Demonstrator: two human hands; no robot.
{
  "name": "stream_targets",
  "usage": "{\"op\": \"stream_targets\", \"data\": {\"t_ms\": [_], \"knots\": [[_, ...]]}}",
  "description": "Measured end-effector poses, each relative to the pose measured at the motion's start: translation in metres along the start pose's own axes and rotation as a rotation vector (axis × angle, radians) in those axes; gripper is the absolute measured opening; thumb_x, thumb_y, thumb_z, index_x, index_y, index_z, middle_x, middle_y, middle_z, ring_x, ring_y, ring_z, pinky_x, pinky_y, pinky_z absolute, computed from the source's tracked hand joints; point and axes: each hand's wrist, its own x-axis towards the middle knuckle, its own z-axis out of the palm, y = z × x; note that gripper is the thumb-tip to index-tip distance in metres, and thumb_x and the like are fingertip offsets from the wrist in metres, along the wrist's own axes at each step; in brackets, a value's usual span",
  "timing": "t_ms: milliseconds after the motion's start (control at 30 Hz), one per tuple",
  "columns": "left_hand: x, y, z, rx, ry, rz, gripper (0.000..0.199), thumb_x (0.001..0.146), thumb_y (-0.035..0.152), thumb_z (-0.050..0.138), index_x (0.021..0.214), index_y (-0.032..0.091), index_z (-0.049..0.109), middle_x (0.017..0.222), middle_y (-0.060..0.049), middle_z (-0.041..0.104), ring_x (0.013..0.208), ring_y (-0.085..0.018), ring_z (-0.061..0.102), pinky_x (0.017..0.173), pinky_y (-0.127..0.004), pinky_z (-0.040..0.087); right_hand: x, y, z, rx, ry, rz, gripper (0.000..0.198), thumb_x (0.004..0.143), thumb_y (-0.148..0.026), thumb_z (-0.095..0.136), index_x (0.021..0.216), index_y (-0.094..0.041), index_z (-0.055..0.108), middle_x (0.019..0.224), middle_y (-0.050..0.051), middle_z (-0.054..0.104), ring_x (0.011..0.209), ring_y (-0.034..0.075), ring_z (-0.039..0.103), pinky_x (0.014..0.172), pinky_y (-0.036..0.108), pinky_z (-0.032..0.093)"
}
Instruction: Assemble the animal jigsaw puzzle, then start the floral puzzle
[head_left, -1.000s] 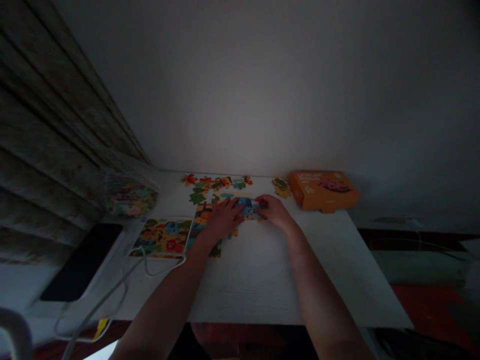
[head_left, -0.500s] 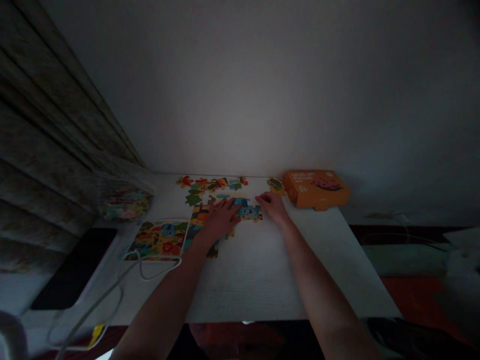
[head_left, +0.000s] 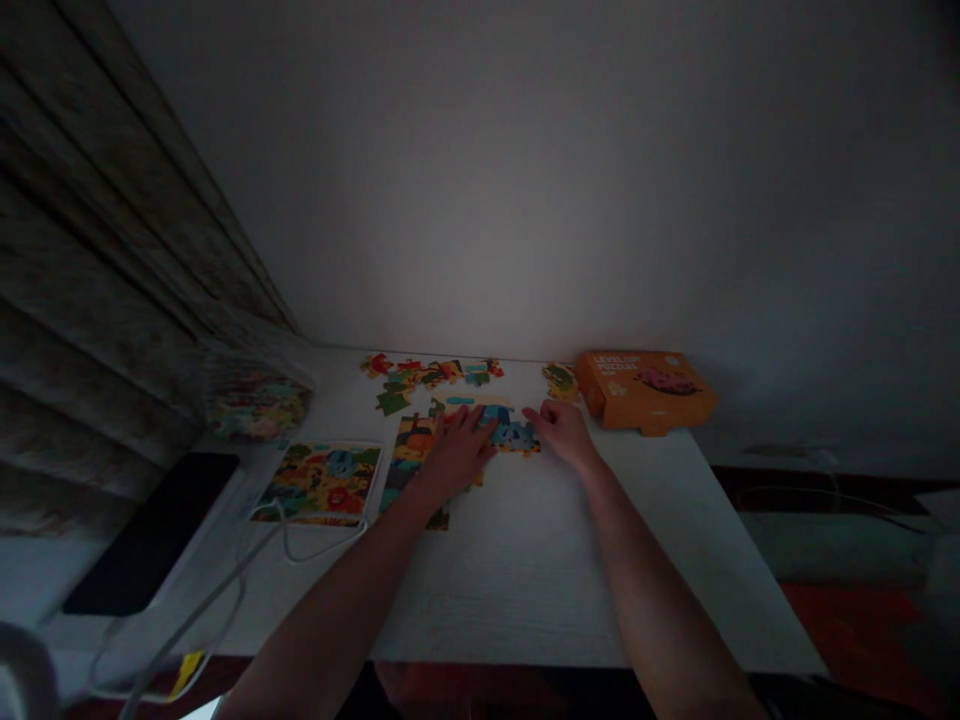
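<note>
We see the partly joined, brightly coloured jigsaw with a blue elephant (head_left: 515,436) lying flat on the white rectangular table (head_left: 525,580). Our left hand (head_left: 459,455) rests over it, open with fingers spread. Our right hand (head_left: 564,430) is curled at its right edge; we cannot tell whether it grips a piece. Beyond lie loose red, green and yellow jigsaw pieces (head_left: 450,372) near the wall. To the left we have a colourful printed picture sheet (head_left: 322,480), to the right an orange cardboard box (head_left: 649,395).
</note>
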Motion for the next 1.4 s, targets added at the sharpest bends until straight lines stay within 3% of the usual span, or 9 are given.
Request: {"op": "stream_targets", "data": {"t_ms": [200, 367, 467, 533, 667, 800, 1033, 1267, 1400], "knots": [[-0.001, 0.01, 0.005, -0.027, 0.018, -0.007, 0.05, 0.105, 0.042, 0.042, 0.154, 0.029, 0.047, 0.168, -0.009, 0.032, 0.156, -0.035, 0.025, 0.123, -0.066, 0.017, -0.004, -0.004, 0.0, -0.074, -0.113, -0.039, 0.028, 0.083, -0.046, 0.072, 0.074, -0.022, 0.061, 0.063, -0.003, 0.055, 0.06, 0.015, 0.049, 0.057, 0.027, 0.032], [0.007, 0.007, -0.001, -0.199, 0.131, -0.077, 0.043, 0.103, 0.038, 0.046, 0.143, 0.027, 0.059, 0.159, -0.009, 0.048, 0.149, -0.029, 0.041, 0.126, -0.059, 0.018, -0.004, -0.002, 0.003, -0.081, -0.073, -0.199, 0.024, 0.084, -0.037, 0.075, 0.102, -0.022, 0.073, 0.099, 0.008, 0.068, 0.094, 0.023, 0.063, 0.084, 0.035, 0.048], [0.013, -0.021, -0.017, -0.219, 0.349, -0.28, 0.036, 0.101, 0.03, 0.047, 0.128, 0.022, 0.069, 0.144, -0.011, 0.062, 0.138, -0.025, 0.054, 0.126, -0.047, 0.025, -0.006, -0.001, 0.005, -0.144, -0.115, -0.235, 0.035, 0.081, -0.037, 0.08, 0.112, -0.023, 0.073, 0.113, 0.011, 0.068, 0.11, 0.028, 0.061, 0.097, 0.042, 0.047], [0.014, -0.049, -0.029, -0.175, 0.49, -0.427, 0.036, 0.098, 0.026, 0.049, 0.128, 0.021, 0.069, 0.141, -0.012, 0.064, 0.135, -0.026, 0.055, 0.122, -0.045, 0.032, -0.007, -0.001, 0.005, -0.174, -0.145, -0.23, 0.04, 0.081, -0.038, 0.082, 0.117, -0.024, 0.073, 0.117, 0.011, 0.068, 0.113, 0.029, 0.061, 0.099, 0.043, 0.046], [0.009, -0.097, -0.042, -0.148, 0.527, -0.667, 0.051, 0.093, 0.04, 0.058, 0.14, 0.021, 0.059, 0.148, -0.016, 0.056, 0.138, -0.034, 0.051, 0.117, -0.053, 0.036, -0.008, -0.004, 0.008, -0.205, -0.171, -0.219, 0.038, 0.083, -0.036, 0.08, 0.119, -0.024, 0.073, 0.119, 0.01, 0.068, 0.113, 0.028, 0.061, 0.099, 0.042, 0.046], [0.011, -0.116, -0.04, -0.146, 0.42, -0.618, 0.064, 0.092, 0.048, 0.058, 0.15, 0.021, 0.05, 0.153, -0.016, 0.052, 0.143, -0.034, 0.045, 0.12, -0.055, 0.03, -0.009, -0.006, 0.012, -0.197, -0.165, -0.223, 0.037, 0.083, -0.035, 0.08, 0.118, -0.024, 0.073, 0.118, 0.01, 0.068, 0.11, 0.027, 0.061, 0.097, 0.04, 0.047], [0.025, -0.122, -0.034, -0.126, 0.348, -0.578, 0.057, 0.093, 0.044, 0.054, 0.148, 0.028, 0.054, 0.16, -0.012, 0.046, 0.147, -0.035, 0.039, 0.122, -0.062, 0.018, -0.009, -0.002, 0.015, -0.2, -0.139, -0.251, 0.035, 0.085, -0.034, 0.078, 0.118, -0.024, 0.074, 0.117, 0.011, 0.068, 0.108, 0.028, 0.061, 0.096, 0.042, 0.047], [0.024, -0.125, -0.035, -0.242, 0.519, -0.605, 0.054, 0.081, 0.04, 0.071, 0.132, 0.022, 0.065, 0.14, -0.017, 0.059, 0.133, -0.038, 0.054, 0.116, -0.056, 0.034, -0.009, -0.001, 0.014, -0.114, -0.081, -0.273, 0.026, 0.088, -0.035, 0.073, 0.112, -0.023, 0.075, 0.112, 0.011, 0.068, 0.107, 0.027, 0.062, 0.097, 0.042, 0.048], [0.025, -0.124, -0.04, -0.554, 0.727, -0.521, 0.034, 0.08, 0.032, 0.067, 0.112, 0.02, 0.07, 0.118, -0.012, 0.069, 0.103, -0.027, 0.068, 0.098, -0.043, 0.052, -0.009, -0.008, 0.011, -0.003, -0.019, -0.228, 0.022, 0.089, -0.037, 0.07, 0.105, -0.022, 0.076, 0.106, 0.01, 0.069, 0.102, 0.026, 0.063, 0.094, 0.041, 0.05]]}}
